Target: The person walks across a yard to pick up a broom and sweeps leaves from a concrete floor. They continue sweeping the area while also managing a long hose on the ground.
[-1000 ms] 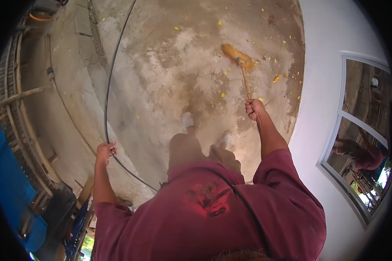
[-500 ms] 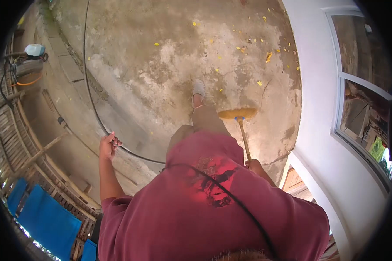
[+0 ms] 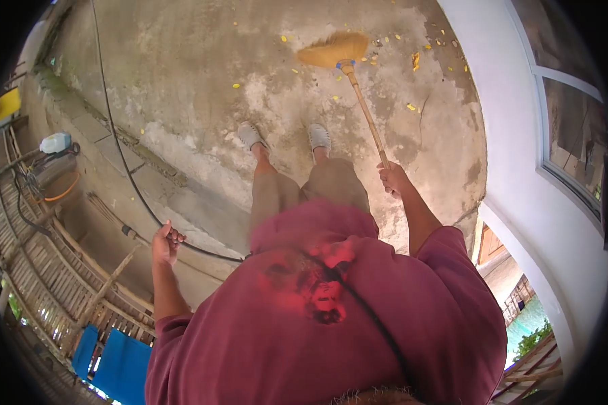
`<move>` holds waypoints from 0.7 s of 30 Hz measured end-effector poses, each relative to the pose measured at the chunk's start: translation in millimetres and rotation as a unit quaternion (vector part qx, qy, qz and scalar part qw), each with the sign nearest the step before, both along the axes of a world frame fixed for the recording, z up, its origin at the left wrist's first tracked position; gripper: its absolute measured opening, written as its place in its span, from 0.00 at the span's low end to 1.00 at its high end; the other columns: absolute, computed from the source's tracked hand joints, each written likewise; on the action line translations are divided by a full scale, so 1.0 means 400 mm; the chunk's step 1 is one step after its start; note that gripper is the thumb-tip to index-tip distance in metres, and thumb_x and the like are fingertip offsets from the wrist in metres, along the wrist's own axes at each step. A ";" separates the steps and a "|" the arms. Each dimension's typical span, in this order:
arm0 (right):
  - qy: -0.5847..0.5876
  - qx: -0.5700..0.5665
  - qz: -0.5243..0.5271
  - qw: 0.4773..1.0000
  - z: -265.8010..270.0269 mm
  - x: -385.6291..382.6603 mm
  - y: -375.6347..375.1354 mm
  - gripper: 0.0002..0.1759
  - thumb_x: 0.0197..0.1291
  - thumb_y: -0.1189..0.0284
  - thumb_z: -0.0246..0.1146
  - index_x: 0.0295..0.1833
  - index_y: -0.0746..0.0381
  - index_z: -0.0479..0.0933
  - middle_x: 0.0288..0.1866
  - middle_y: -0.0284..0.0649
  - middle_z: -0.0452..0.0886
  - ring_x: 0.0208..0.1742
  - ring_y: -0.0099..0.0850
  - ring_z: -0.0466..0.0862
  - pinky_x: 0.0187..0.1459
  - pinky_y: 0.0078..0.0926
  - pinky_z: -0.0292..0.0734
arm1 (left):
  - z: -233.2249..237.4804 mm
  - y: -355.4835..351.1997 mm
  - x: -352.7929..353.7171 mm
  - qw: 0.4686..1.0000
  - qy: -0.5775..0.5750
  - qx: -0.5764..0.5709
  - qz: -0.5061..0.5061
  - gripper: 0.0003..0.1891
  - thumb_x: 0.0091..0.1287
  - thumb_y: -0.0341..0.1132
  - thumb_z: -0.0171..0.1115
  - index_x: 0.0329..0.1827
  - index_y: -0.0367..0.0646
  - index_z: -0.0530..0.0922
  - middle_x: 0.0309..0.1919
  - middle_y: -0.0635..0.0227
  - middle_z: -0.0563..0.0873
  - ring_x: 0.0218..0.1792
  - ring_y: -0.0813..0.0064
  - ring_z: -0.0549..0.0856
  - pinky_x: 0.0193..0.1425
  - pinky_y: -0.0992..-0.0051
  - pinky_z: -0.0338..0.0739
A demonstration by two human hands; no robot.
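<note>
My right hand (image 3: 394, 179) is closed around the end of the wooden handle of a soft fan-shaped broom (image 3: 365, 111). The broom's tan bristles lie ahead of my feet on the concrete, among scattered yellow leaves (image 3: 415, 61). Out to the left, my left hand (image 3: 167, 244) has its fingers curled at a long black cable (image 3: 123, 156). That cable runs from the top of the view past this hand and across my maroon shirt (image 3: 304, 344). The palm side is partly hidden.
A white wall (image 3: 503, 128) with a window stands on the right. On the left are a low concrete ledge (image 3: 105, 145), a bamboo fence (image 3: 40, 283), a stick broom (image 3: 115, 217), a plastic jug (image 3: 55, 142) and blue sheets (image 3: 121, 368).
The broom has swung forward and left, away from my body, with my right arm reaching out. My second foot has come into view. My left hand stays at the cable.
</note>
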State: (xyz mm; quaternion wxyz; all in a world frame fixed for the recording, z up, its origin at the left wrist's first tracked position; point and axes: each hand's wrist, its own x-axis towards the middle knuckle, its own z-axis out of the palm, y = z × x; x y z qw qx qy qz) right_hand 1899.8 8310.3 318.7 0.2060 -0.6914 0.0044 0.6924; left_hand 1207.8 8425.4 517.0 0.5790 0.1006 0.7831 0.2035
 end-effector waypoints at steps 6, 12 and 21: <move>-0.133 -0.104 0.093 0.981 0.172 -0.003 -0.289 0.12 0.63 0.79 0.55 0.52 0.61 0.72 0.20 0.33 0.69 0.11 0.25 0.66 0.11 0.30 0.63 | -0.047 0.112 -0.041 0.999 -0.033 0.023 0.022 0.19 0.72 0.47 0.65 0.27 0.49 0.70 0.18 0.72 0.75 0.21 0.70 0.79 0.34 0.68 0.76; -0.139 -0.202 0.076 0.966 0.077 -0.078 -0.161 0.05 0.64 0.77 0.58 0.33 0.63 0.73 0.18 0.34 0.69 0.12 0.25 0.65 0.12 0.27 0.60 | -0.105 0.106 -0.213 0.998 -0.055 -0.035 0.013 0.17 0.73 0.43 0.63 0.28 0.48 0.70 0.17 0.70 0.73 0.18 0.68 0.76 0.31 0.69 0.74; 0.011 0.000 0.016 1.000 -0.130 -0.440 0.874 0.05 0.68 0.76 0.54 0.47 0.57 0.73 0.25 0.26 0.68 0.17 0.15 0.62 0.14 0.14 0.54 | -0.037 0.152 -0.368 0.998 -0.042 -0.021 0.035 0.14 0.75 0.41 0.62 0.31 0.47 0.71 0.15 0.75 0.65 0.17 0.76 0.63 0.39 0.66 0.76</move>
